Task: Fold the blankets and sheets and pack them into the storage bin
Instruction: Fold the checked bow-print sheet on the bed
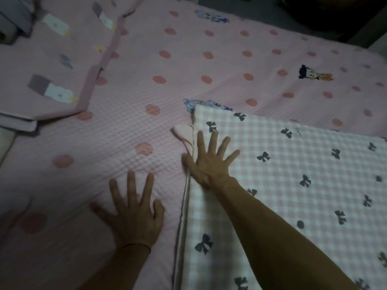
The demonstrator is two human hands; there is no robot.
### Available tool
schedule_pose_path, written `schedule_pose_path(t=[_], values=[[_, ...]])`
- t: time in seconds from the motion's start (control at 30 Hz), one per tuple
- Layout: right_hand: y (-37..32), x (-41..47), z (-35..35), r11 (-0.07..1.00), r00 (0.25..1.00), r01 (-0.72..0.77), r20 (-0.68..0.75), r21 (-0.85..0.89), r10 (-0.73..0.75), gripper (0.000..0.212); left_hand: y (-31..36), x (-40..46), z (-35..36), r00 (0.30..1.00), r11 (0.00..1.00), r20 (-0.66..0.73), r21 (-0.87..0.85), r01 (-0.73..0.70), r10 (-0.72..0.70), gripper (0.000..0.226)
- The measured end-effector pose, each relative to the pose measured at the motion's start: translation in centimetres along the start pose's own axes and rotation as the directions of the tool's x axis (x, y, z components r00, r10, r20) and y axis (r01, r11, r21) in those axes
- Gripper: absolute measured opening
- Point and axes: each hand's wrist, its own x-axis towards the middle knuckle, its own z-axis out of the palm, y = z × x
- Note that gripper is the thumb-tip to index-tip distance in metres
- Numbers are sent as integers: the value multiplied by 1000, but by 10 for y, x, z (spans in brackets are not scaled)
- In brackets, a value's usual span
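Note:
A pink-and-white checked blanket with dark bows [293, 185] lies folded on the right half of the bed. My right hand [209, 162] presses flat on its left edge, fingers spread and straight. A small pale pink fold of cloth [182, 132] pokes out just left of that edge. My left hand [134, 210] rests flat on the pink dotted bedspread [146, 80], fingers spread, a little left of the blanket and apart from it. A second folded pink blanket with grey and white patches [52, 65] lies at the upper left. No storage bin is in view.
Grey folded fabric [14, 19] sits in the far upper-left corner. Beyond the bed's far edge lies a dark floor [293, 13]. The bedspread carries small cartoon figures [314, 75].

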Motion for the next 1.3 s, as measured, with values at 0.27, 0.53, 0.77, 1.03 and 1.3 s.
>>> schedule_pose_path(t=[0.27, 0.53, 0.77, 1.03, 1.3], values=[[29, -215, 21, 937, 945, -32, -293, 349, 142, 64, -3, 0, 1, 999, 999, -48, -41, 6, -8, 62], [83, -316, 145, 782, 770, -614, -140, 104, 623, 80, 1, -4, 2, 1000, 996, -25, -85, -16, 14, 60], [87, -322, 150, 825, 792, -537, -233, 176, 565, 80, -9, -1, -1, 997, 994, 42, -93, -62, 66, 61], [95, -326, 155, 837, 802, -476, -258, 270, 539, 83, 17, -149, -74, 966, 797, -31, -558, -230, 257, 64], [101, -343, 139, 855, 908, -320, -125, 408, 400, 92, 9, -364, -49, 791, 864, 358, -296, -408, 496, 85]])
